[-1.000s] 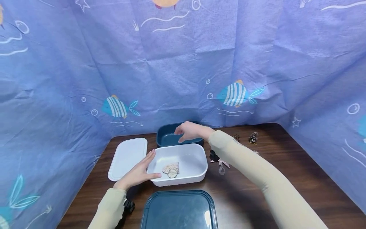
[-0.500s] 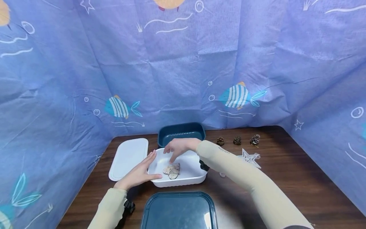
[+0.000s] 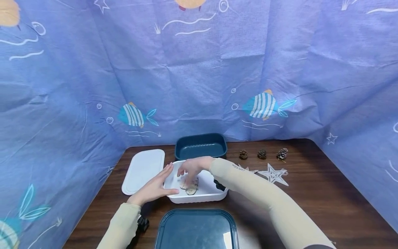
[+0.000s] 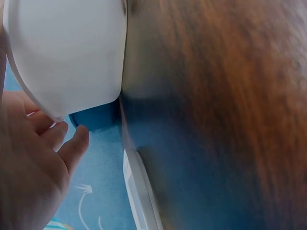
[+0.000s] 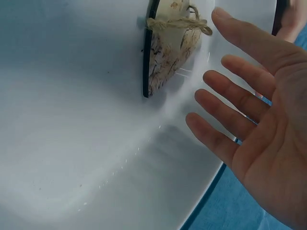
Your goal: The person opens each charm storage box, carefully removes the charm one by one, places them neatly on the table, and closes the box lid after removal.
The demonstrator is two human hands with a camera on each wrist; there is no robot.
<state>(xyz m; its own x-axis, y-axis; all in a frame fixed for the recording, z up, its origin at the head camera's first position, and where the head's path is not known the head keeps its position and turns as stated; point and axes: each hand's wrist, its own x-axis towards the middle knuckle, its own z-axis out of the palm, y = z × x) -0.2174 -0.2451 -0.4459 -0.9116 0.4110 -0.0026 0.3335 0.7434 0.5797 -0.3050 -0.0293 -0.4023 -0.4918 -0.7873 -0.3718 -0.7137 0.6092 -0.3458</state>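
A white rectangular container [image 3: 211, 197] stands mid-table. On its floor lies a bark-patterned ornament [image 5: 170, 60] with a dark edge and a twine loop; in the head view the ornament [image 3: 191, 189] is partly covered by fingers. My right hand [image 3: 193, 168] is inside the container just above the ornament. In the right wrist view the right hand [image 5: 268, 112] has spread fingers, with a gap between them and the ornament. My left hand [image 3: 153, 186] rests against the container's left end, thumb toward the front. The left wrist view shows the left hand [image 4: 38, 148] with loosely bent fingers at the rim.
Behind stands a dark blue container [image 3: 201, 150]; a white lid [image 3: 143, 171] lies left and a dark blue lid [image 3: 196, 230] in front. Several ornaments are at the right: pinecones [image 3: 262, 154], a white star [image 3: 273, 174] and a partly hidden star [image 3: 245, 168]. A curtain [image 3: 199, 86] hangs behind.
My right hand has moved from above the dark blue container forward and down into the white container, over the ornament. The left hand has stayed at the rim. The view has shifted slightly.
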